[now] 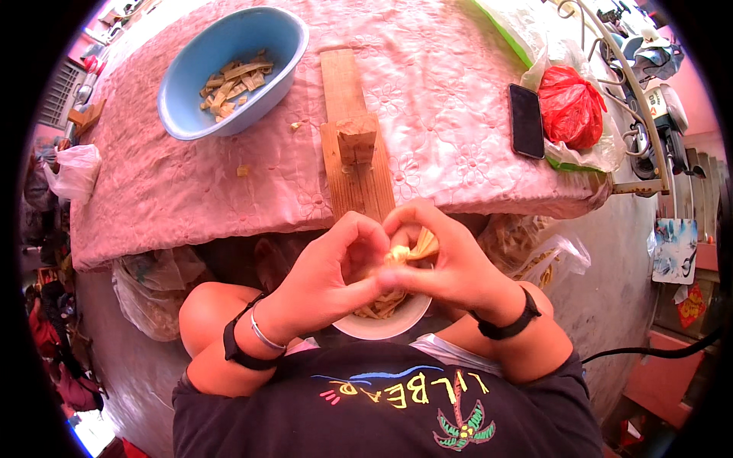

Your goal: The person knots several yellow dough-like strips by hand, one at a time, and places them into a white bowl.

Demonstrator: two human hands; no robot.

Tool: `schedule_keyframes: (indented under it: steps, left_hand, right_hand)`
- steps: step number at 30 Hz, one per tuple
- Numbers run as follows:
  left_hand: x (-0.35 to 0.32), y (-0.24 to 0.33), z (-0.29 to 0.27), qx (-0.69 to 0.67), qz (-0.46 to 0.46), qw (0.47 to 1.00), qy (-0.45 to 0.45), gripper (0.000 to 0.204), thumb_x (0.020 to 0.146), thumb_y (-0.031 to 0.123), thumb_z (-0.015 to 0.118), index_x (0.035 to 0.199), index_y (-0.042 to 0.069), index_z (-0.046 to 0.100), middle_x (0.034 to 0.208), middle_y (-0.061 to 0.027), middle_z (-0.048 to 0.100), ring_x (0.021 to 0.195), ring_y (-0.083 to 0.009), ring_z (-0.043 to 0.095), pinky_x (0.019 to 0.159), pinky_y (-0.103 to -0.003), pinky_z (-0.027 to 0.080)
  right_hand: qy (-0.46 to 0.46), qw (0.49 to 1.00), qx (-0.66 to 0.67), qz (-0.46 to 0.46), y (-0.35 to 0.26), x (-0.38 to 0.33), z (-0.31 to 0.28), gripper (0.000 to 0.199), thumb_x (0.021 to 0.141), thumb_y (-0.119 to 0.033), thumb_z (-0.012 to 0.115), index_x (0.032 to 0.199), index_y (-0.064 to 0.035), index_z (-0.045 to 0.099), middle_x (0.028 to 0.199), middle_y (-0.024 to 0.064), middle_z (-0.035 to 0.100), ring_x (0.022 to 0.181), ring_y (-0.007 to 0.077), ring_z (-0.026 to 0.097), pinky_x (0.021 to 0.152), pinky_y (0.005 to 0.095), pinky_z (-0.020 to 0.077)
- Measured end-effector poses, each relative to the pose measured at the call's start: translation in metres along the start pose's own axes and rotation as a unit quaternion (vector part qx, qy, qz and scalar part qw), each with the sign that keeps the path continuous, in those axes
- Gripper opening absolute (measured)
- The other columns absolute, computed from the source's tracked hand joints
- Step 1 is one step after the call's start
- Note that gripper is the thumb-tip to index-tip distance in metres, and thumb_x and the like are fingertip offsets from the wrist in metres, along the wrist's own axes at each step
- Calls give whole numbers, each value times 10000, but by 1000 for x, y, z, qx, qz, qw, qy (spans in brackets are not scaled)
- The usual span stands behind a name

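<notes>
My left hand (330, 263) and my right hand (447, 263) meet in front of me, fingertips pinched together around a pale yellow strip (424, 244). The strip looks knotted or folded where the fingers meet, and its loose end fans out inside the curve of my right hand. What it is made of I cannot tell. Just below my hands, a white bowl (385, 327) sits at my lap with similar yellowish strips (382, 307) in it, partly hidden by my fingers. Beyond the hands, a wooden block stand (356, 164) with an upright peg reaches over the table edge.
A blue basin (177, 114) holding flat tan pieces (237, 80) stands far left on the pink quilted tablecloth (450, 114). Toward the right lie a black phone (527, 120) and a red plastic bag (571, 107). Filled clear bags (156, 286) sit beneath the table edge.
</notes>
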State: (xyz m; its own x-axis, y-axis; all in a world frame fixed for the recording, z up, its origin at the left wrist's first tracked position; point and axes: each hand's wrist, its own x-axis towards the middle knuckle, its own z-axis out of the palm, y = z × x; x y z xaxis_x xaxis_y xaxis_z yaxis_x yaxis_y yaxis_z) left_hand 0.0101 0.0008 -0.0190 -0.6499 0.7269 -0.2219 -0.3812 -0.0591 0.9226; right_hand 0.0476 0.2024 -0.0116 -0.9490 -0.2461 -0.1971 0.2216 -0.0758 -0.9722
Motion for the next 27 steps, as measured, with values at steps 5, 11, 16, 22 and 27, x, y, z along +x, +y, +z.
schedule_keyframes:
  steps: [5, 11, 16, 22, 27]
  left_hand:
    - [12, -2, -20, 156, 39, 967, 198, 158, 924, 159, 675, 976, 15, 640, 692, 40, 574, 679, -20, 505, 615, -207, 426]
    - [32, -5, -42, 196, 59, 954, 219, 112, 946, 115, 627, 984, 13, 601, 791, -17, 616, 750, -76, 570, 663, -245, 455]
    - [50, -32, -55, 485, 131, 828, 250, 99, 934, 72, 585, 998, -1, 565, 775, -151, 588, 695, -186, 591, 658, -315, 480]
    - [19, -8, -35, 117, 76, 973, 185, 136, 971, 67, 552, 1097, 17, 566, 949, -45, 626, 858, -103, 598, 775, -261, 492]
    - [11, 8, 13, 14, 86, 993, 86, 390, 994, 64, 512, 1372, 56, 419, 1034, -34, 606, 855, -61, 570, 776, -224, 480]
  right_hand:
    - [116, 992, -54, -17, 9, 23, -15, 142, 886, -121, 699, 966, -15, 648, 832, -14, 610, 790, 54, 550, 715, 222, 466]
    - [184, 974, -121, -55, 33, 52, -24, 186, 879, -154, 709, 989, -18, 647, 785, 75, 650, 742, 127, 610, 682, 288, 489]
    - [215, 911, -340, -93, 54, 67, -16, 215, 863, -190, 703, 965, -7, 655, 793, 186, 671, 768, 245, 685, 700, 363, 518]
    - [-21, 960, -275, -51, 6, 20, -40, 288, 864, -255, 732, 1019, -17, 688, 894, 142, 675, 833, 252, 661, 783, 353, 515]
    - [39, 971, -122, -200, 36, 6, 18, 399, 976, -206, 588, 1312, -5, 512, 1175, 163, 603, 1032, 271, 598, 895, 353, 486]
